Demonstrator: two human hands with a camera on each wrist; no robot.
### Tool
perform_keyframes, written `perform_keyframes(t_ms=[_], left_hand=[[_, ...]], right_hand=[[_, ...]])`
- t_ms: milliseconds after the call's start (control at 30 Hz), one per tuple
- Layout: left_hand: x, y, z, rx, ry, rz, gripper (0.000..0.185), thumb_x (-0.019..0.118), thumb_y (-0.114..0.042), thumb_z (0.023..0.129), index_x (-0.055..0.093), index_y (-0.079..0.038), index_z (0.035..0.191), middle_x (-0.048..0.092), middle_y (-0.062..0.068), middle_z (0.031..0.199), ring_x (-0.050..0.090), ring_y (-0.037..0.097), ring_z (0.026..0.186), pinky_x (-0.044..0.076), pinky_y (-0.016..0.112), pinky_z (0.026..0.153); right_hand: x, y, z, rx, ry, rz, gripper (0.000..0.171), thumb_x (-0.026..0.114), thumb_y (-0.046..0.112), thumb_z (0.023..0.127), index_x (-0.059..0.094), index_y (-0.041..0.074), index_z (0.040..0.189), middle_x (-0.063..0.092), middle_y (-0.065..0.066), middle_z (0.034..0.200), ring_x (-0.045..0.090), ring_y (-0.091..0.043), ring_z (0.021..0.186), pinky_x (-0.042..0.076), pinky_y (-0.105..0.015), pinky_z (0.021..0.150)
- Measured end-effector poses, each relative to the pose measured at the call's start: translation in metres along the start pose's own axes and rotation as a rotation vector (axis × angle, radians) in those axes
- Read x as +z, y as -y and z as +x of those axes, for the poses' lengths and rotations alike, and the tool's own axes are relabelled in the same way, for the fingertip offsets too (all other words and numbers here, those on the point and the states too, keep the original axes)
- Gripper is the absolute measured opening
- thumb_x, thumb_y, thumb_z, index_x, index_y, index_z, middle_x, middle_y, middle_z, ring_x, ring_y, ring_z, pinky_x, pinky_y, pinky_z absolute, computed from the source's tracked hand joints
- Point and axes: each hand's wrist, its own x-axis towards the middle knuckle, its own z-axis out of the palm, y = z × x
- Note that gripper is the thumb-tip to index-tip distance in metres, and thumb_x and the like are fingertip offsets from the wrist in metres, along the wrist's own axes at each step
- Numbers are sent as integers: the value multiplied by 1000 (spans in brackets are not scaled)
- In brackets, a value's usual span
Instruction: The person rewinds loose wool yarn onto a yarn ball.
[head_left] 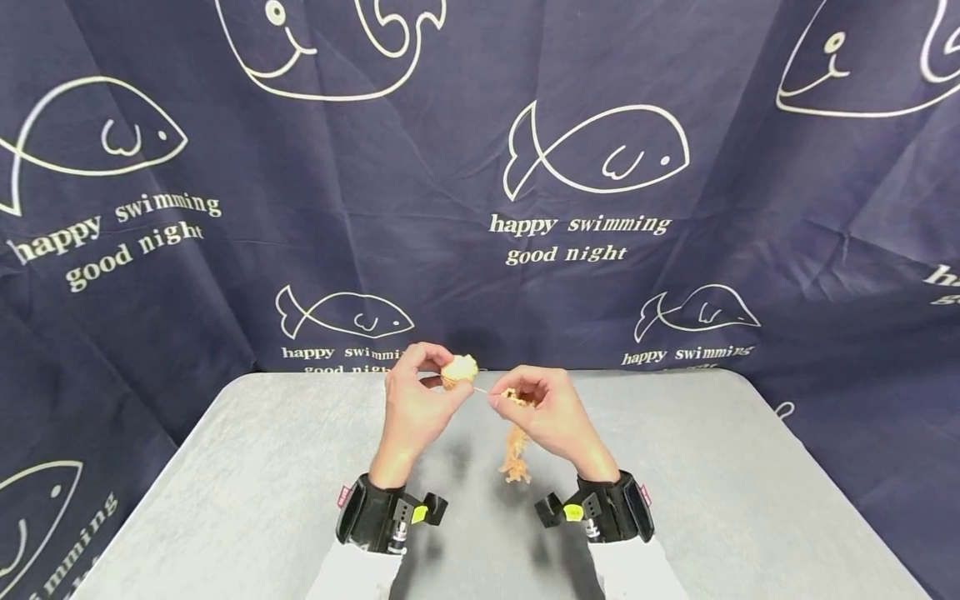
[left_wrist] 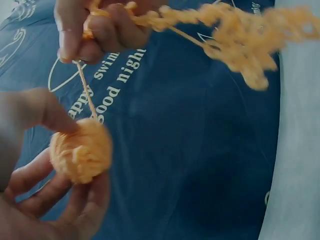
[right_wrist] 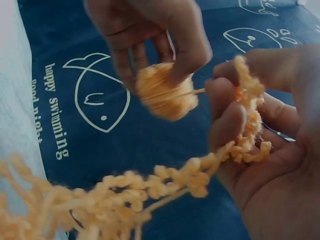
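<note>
Repeatedly, cloth [head_left: 420, 200] behind the yarn ball [head_left: 460, 369] reads "happy swimming".

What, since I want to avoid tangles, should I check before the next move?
1. Yarn ball held in the left hand: ok.
2. Strand between the hands running straight: ok.
3. Loopy yarn gripped by the right hand: ok.
4. Hanging part of the loopy yarn free of tangles: cannot tell, bunched and partly blurred.
5. Yarn ball clear of the table: ok.
</note>
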Motion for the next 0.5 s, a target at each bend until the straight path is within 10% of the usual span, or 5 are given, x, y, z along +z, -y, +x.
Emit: perform_keyframes(t_ms=[333,500], left_hand=[[-3,-2,-4,-2,411,213,26,79,-3,62,63,-15,79,58,-1,79,60,13,71,52,25,61],[-9,-2,-4,5,700,108,26,78,-2,64,65,-16,81,62,-5,80,62,15,74,55,27,65]], right_hand=[[-13,0,1,36,-190,238,12,75,-5,85,69,-11,95,69,0,77,61,-13,62,49,-20,54],[-15,0,3,54,-328,419,8,72,-11,85,69,-10,93,70,-2,76,62,-10,62,51,-18,56]])
